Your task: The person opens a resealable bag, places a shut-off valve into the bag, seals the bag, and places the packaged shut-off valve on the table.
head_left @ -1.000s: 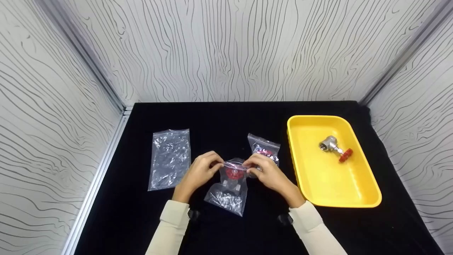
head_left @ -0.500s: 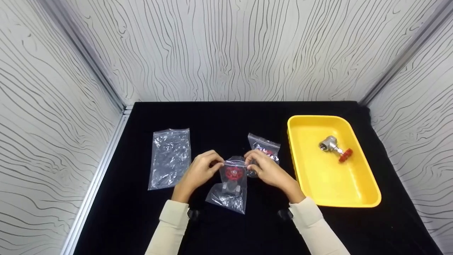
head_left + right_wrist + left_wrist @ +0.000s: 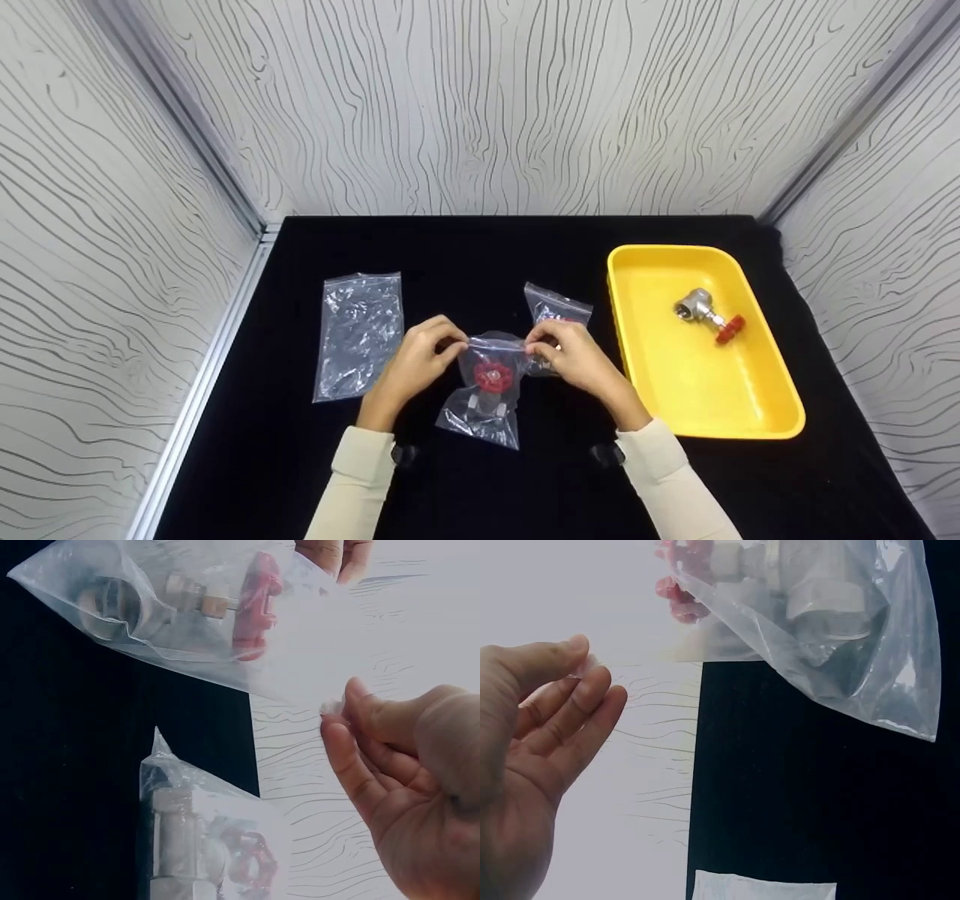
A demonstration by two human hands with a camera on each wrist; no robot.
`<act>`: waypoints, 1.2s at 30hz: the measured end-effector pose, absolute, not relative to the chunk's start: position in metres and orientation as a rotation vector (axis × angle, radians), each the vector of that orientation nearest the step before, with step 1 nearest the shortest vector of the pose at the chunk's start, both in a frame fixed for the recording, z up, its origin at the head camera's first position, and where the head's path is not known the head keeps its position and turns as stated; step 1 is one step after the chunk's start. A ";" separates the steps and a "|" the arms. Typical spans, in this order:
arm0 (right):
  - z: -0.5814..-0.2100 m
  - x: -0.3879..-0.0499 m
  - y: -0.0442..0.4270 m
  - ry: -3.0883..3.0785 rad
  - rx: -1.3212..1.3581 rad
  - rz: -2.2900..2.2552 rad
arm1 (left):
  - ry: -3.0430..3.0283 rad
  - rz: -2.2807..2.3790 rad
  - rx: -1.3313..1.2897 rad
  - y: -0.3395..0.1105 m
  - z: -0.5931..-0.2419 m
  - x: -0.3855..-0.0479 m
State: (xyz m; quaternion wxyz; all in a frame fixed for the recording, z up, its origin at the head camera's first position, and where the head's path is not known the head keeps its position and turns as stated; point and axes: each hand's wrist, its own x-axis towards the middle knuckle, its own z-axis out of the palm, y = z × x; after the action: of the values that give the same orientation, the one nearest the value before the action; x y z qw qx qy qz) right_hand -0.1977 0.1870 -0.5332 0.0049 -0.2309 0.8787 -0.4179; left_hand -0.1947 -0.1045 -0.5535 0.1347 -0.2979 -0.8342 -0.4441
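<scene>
The right hand hides part of the bag behind it from me; the left wrist view crops the red wheel. I can't tell whether the seal of the held bag is closed.

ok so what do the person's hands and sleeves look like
The left hand and right hand are bare of gloves. Both sleeves are cream, with wide, plain cuffs. A small dark object shows at each cuff's inner side; its details are too dark to tell.

A clear plastic zip bag is held mouth-up over the black worktop, a silver metal valve inside, its red handwheel uppermost.
</scene>
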 end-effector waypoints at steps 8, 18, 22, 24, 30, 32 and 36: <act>-0.525 -0.195 0.185 2.759 -0.750 -1.386 | -2.418 -1.272 -0.818 -0.107 -0.546 -0.191; -0.515 -0.189 0.186 2.799 -0.887 -1.419 | -2.396 -1.248 -0.821 -0.107 -0.531 -0.180; -0.509 -0.186 0.185 2.825 -0.932 -1.404 | -2.347 -1.248 -0.834 -0.107 -0.526 -0.177; -0.505 -0.185 0.185 2.841 -0.946 -1.402 | -2.341 -1.247 -0.837 -0.108 -0.524 -0.176; -0.498 -0.184 0.185 2.864 -1.003 -1.467 | -2.350 -1.205 -0.852 -0.110 -0.518 -0.174; -0.496 -0.185 0.185 2.869 -1.007 -1.487 | -2.332 -1.197 -0.858 -0.109 -0.518 -0.174; -0.495 -0.186 0.184 2.895 -1.006 -1.496 | -2.317 -1.197 -0.861 -0.109 -0.515 -0.173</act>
State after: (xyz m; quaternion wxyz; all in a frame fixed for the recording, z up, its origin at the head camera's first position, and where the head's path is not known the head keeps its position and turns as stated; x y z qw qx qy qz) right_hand -0.1855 0.1843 -0.4946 -0.1341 -0.2923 0.8412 -0.4347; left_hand -0.1732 -0.1088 -0.5150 0.1963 -0.3073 -0.8272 -0.4275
